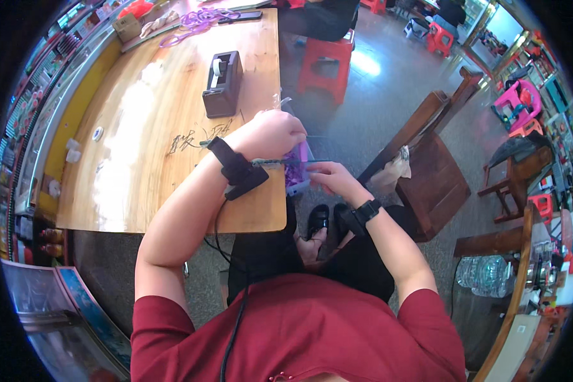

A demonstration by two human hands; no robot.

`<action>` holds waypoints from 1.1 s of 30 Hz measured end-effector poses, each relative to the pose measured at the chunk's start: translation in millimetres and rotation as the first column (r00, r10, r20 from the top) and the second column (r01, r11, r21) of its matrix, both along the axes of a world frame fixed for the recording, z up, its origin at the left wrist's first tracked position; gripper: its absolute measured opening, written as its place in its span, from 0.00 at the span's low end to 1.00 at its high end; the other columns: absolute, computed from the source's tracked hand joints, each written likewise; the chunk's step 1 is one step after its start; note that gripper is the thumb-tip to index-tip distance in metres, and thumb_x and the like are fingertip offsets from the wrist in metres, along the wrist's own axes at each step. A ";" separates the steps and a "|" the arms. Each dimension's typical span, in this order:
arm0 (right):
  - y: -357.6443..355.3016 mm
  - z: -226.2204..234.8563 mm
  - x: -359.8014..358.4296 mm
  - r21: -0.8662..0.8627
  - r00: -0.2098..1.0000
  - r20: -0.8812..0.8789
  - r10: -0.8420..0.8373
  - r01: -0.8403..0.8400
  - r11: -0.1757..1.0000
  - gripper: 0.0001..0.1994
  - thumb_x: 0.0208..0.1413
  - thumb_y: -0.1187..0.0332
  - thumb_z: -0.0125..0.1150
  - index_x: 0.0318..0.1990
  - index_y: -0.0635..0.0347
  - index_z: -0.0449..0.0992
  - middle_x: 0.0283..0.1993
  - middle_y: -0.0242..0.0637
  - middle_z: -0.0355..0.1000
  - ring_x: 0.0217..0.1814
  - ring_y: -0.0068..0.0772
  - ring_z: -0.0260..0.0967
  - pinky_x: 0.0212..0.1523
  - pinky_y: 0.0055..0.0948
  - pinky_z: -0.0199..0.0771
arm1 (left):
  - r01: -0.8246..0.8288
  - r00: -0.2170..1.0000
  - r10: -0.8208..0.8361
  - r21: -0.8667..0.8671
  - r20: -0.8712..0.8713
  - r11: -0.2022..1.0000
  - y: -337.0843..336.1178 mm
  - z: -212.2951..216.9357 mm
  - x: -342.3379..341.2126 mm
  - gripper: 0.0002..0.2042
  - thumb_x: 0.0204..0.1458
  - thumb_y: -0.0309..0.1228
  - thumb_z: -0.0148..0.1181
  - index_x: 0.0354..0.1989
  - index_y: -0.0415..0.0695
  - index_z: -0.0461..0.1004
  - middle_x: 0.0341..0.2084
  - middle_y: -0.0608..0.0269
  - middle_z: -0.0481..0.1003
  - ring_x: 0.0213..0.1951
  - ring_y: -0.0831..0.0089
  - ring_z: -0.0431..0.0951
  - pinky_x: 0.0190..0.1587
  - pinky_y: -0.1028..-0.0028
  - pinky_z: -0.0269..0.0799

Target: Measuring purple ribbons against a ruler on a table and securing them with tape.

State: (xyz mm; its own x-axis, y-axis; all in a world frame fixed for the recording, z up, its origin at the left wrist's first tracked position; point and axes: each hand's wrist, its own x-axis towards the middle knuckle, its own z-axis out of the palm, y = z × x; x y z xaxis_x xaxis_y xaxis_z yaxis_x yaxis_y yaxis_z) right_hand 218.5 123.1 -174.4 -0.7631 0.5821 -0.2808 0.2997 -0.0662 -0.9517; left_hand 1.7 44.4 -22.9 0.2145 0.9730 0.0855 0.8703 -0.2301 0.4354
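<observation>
My left hand (275, 132) hovers over the table's right edge. Its fingers are curled closed, and what they hold, if anything, is hidden. A small wisp of clear plastic (285, 100) shows just beyond it. My right hand (335, 181) is to the right and a little nearer, with thumb and fingers pinched together. A thin, dark greenish strand (286, 163) runs from near my left wrist to the right fingertips. Under both hands is a pale plastic bin (299, 188) with purple pieces in it, partly covered by the hands.
A dark tape dispenser (223, 86) stands on the wooden table (140, 184). Purple loops (200, 20) and a phone (240, 17) lie at its far end. A red stool (325, 70) with a seated person is ahead. A wooden chair (433, 184) stands to the right.
</observation>
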 end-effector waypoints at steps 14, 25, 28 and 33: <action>-29.9 1.4 -11.3 0.282 0.988 -0.151 -0.028 0.070 0.957 0.12 0.54 0.65 0.66 0.39 0.66 0.81 0.30 0.34 0.76 0.32 0.20 0.70 0.35 0.24 0.71 | 0.013 0.999 -0.014 0.021 0.052 1.000 2.6 -7.8 -4.3 0.13 0.55 0.34 0.56 0.39 0.38 0.81 0.33 0.47 0.80 0.39 0.53 0.80 0.46 0.62 0.74; -113.5 56.0 53.9 0.467 0.963 -0.185 0.194 -0.087 0.880 0.06 0.50 0.73 0.67 0.35 0.65 0.82 0.31 0.38 0.76 0.33 0.31 0.73 0.36 0.27 0.70 | -0.025 0.998 0.026 -0.018 0.055 1.000 -1.6 2.3 -2.7 0.13 0.56 0.35 0.56 0.41 0.39 0.80 0.32 0.48 0.80 0.37 0.53 0.80 0.45 0.61 0.74; -119.4 63.0 59.0 0.529 0.960 -0.198 0.196 -0.064 0.846 0.07 0.49 0.75 0.67 0.37 0.64 0.83 0.30 0.37 0.76 0.32 0.30 0.73 0.34 0.26 0.70 | -0.008 1.000 0.008 0.044 -0.021 0.999 -0.7 -2.9 -4.5 0.13 0.56 0.35 0.56 0.40 0.38 0.80 0.32 0.47 0.79 0.36 0.54 0.80 0.44 0.62 0.75; -128.7 70.0 57.5 0.597 0.957 -0.219 0.193 -0.025 0.802 0.07 0.48 0.76 0.68 0.37 0.63 0.83 0.26 0.35 0.74 0.29 0.28 0.71 0.31 0.25 0.68 | -0.050 0.998 0.051 -0.030 0.035 0.998 -1.9 -1.1 -2.1 0.13 0.56 0.35 0.56 0.39 0.38 0.81 0.32 0.48 0.80 0.36 0.54 0.80 0.44 0.62 0.74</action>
